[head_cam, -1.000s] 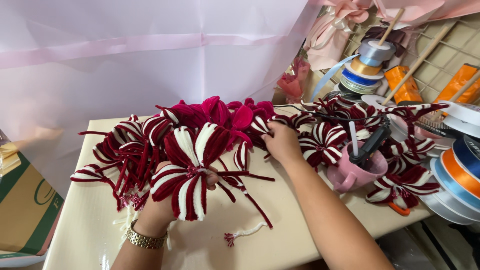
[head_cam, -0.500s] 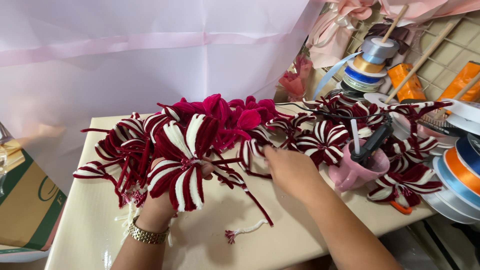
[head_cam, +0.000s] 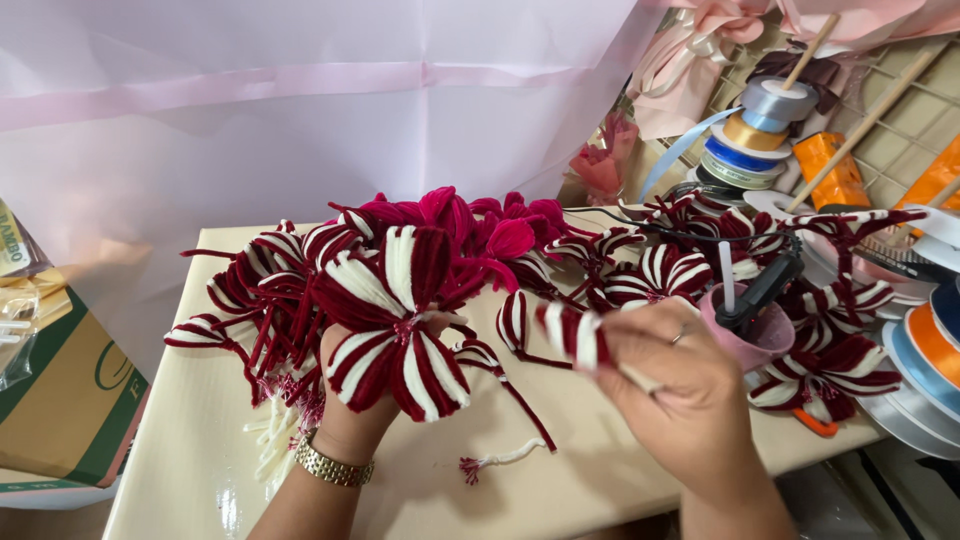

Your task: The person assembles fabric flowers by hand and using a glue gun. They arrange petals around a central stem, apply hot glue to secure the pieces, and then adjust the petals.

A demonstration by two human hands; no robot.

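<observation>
**Striped petal brought toward a half-built flower**

The left hand [head_cam: 350, 420], a gold watch [head_cam: 332, 466] at its wrist, held a maroon-and-white fuzzy-wire flower [head_cam: 395, 325] upright from beneath, its grip closed around the gathered stems so that the petals fanned out toward the camera. Held that way, the flower's centre stayed open to view and to the other hand.

The right hand [head_cam: 672, 385] came in from the right with a single loose petal [head_cam: 565, 335] of the same striped wire, its grip narrow, thumb and fingers pinched on the petal's stem end. The looped tip pointed left, toward the flower, and stopped just short of it. A ring showed on one finger.

Both hands worked above a cream bench [head_cam: 560, 490]. Behind them lay a heap of finished flowers [head_cam: 660, 260], striped ones spread across the back and solid magenta ones [head_cam: 480, 220] in the middle, apparently pushed back to keep the near edge free for working. A stray stem with a frayed tip [head_cam: 490, 462] lay on the bench between the wrists.

To the right, near the working hand, stood a pink cup [head_cam: 745, 345] holding a dark tool, with spools of ribbon [head_cam: 760, 130] stacked on a stick behind it and more rolls at the edge. A cardboard box [head_cam: 60, 400] sat at the left.
</observation>
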